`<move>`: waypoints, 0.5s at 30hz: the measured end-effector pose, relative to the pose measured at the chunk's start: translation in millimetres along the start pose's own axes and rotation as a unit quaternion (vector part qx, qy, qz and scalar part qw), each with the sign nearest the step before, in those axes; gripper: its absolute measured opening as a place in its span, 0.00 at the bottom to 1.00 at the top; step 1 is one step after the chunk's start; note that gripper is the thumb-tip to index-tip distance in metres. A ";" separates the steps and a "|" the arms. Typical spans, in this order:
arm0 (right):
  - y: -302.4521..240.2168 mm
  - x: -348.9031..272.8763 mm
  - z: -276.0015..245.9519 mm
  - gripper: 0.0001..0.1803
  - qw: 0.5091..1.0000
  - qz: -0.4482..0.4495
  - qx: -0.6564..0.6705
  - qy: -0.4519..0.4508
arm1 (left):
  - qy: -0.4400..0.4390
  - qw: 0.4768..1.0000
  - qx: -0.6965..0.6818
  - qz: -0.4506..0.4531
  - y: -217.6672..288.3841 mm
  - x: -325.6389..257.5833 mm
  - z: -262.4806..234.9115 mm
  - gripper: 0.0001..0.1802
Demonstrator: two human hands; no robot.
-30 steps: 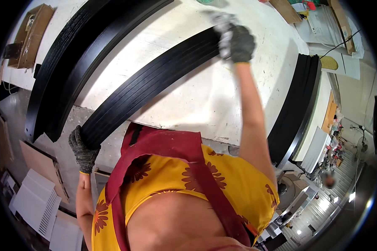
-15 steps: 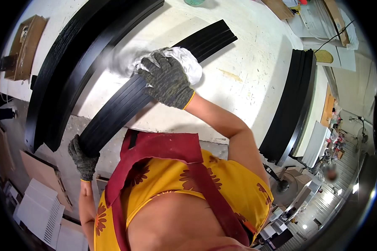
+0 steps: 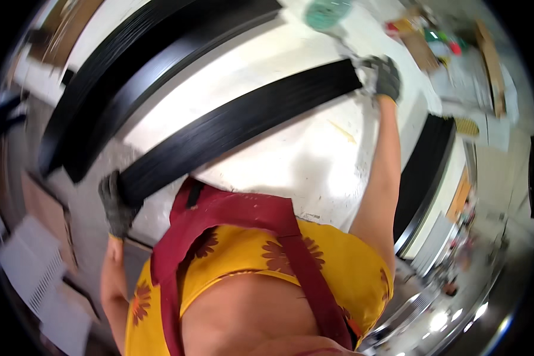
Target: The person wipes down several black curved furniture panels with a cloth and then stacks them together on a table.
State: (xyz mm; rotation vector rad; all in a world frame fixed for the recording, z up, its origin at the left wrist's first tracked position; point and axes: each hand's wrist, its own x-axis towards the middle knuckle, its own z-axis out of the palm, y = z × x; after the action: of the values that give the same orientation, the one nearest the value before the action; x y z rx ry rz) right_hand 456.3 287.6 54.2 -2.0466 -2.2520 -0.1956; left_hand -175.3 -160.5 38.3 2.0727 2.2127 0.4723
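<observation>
White cloth point(image 3: 367, 78) blurred, partly hidden by right hand point(image 3: 388, 78), arm extended, can't tell grip; left hand point(image 3: 117, 204) curled round black strip point(image 3: 237, 123) end.

The strip point(image 3: 237, 118) is black, the counter point(image 3: 279, 169) white, the gloves point(image 3: 388, 77) dark grey, the apron point(image 3: 237, 204) maroon, the yellow shirt point(image 3: 350, 252) patterned with reddish-brown flowers point(image 3: 275, 256).

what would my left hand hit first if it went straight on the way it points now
Probably the larger black piece at upper left, though depth is unclear; the left hand might pass beneath it.
</observation>
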 end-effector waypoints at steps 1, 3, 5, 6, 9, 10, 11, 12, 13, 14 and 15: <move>-2.3 -15.1 -22.9 0.48 0.985 -0.125 -0.113 0.030 | -0.003 1.000 -0.020 -0.004 1.7 1.7 -2.9 0.51; 8.0 -29.7 -4.6 0.30 0.931 -0.010 0.348 0.114 | 0.012 0.999 -0.039 -0.018 -0.5 6.0 11.8 0.49; -37.8 -53.2 11.0 0.24 0.836 0.135 0.530 -0.045 | 0.002 0.999 -0.041 -0.009 8.1 25.5 -15.0 0.47; -75.1 -70.0 12.2 0.23 0.953 0.021 0.294 0.065 | -0.001 0.999 -0.041 -0.017 9.7 26.7 -15.6 0.47; -144.4 -108.0 12.6 0.25 0.965 -0.162 0.101 0.180 | 0.008 0.998 -0.048 -0.028 6.5 20.0 -14.4 0.48; -194.5 -128.2 -7.8 0.24 0.953 -0.195 0.185 0.139 | 0.009 0.998 -0.052 -0.030 5.1 13.6 -12.1 0.49; -228.6 -148.3 -14.3 0.24 0.940 -0.291 0.128 0.124 | 0.012 0.998 -0.055 -0.038 6.7 10.9 -11.7 0.49; -268.2 -176.9 -21.4 0.26 0.921 -0.337 0.159 0.115 | 0.013 0.997 -0.060 -0.043 6.5 8.6 -11.1 0.50; -310.5 -208.2 -27.2 0.29 0.900 -0.379 0.189 0.105 | 0.013 0.997 -0.065 -0.045 5.0 7.1 -9.4 0.50; -349.0 -235.4 -28.7 0.32 0.875 -0.421 0.221 0.092 | 0.017 0.996 -0.074 -0.042 1.9 4.1 -5.7 0.53; -379.4 -254.2 -19.4 0.28 0.858 -0.433 0.276 0.015 | 0.010 0.996 -0.084 -0.025 1.7 10.7 -4.5 0.53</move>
State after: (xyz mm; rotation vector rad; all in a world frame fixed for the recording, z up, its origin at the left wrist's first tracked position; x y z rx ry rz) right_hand 103.0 -0.6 21.9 -0.6723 -2.6171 0.3299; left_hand -175.7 -150.6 44.7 1.9308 2.1474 0.6535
